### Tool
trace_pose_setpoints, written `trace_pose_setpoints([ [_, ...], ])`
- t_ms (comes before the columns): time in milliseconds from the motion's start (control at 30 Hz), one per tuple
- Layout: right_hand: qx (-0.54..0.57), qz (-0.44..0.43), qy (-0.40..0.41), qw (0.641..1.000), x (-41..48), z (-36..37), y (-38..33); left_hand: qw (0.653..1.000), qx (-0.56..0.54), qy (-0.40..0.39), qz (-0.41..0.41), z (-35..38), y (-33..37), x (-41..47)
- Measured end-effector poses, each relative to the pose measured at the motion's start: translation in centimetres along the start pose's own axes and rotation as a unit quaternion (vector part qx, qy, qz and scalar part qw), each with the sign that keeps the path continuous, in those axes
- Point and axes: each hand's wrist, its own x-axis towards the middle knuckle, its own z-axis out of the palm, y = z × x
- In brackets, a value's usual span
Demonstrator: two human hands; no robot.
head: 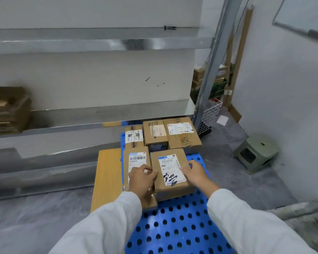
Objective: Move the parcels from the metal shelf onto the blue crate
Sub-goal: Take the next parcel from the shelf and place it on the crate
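Five brown cardboard parcels, each white-labelled, on one perforated blue crate; front right parcel gripped at its sides by left hand and right hand.

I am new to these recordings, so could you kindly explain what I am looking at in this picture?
There is no machine here: a person wears a camera on the head, so this one picture looks forward and down at their own hands. The left hand and right hand grip a parcel by its sides, set on, or just above, the blue crate. A second parcel lies beside it and three more stand in a row behind. The metal shelf runs along the left, and a green stool stands to the right.
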Motion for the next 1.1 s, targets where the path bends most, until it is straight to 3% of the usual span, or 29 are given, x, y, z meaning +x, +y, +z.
trace_pose_setpoints([
  [333,-0.010,0.005,-0.037,0.999,2.9,1.2,1.4,0.992,0.082,0.061,0.070,0.7,-1.6,0.8],
  [567,-0.027,0.001,-0.047,0.999,4.4,2.0,1.8,0.981,0.147,0.099,0.075,1.7,-1.9,0.9],
  [733,-0.072,-0.011,-0.081,0.994,5.0,1.4,1.9,0.981,0.136,0.108,0.088,1.6,-2.3,0.5],
  [833,-0.100,-0.016,-0.119,0.988,5.1,0.8,1.0,0.988,0.107,0.073,0.084,0.9,-2.3,0.3],
  [967,-0.100,-0.091,0.004,0.991,4.0,0.0,-2.2,0.993,0.087,0.006,0.074,-0.6,-1.5,-0.5],
  [1100,-0.099,-0.193,-0.112,0.970,2.2,0.8,-8.0,0.990,0.120,0.017,0.074,-4.5,0.4,-1.3],
])
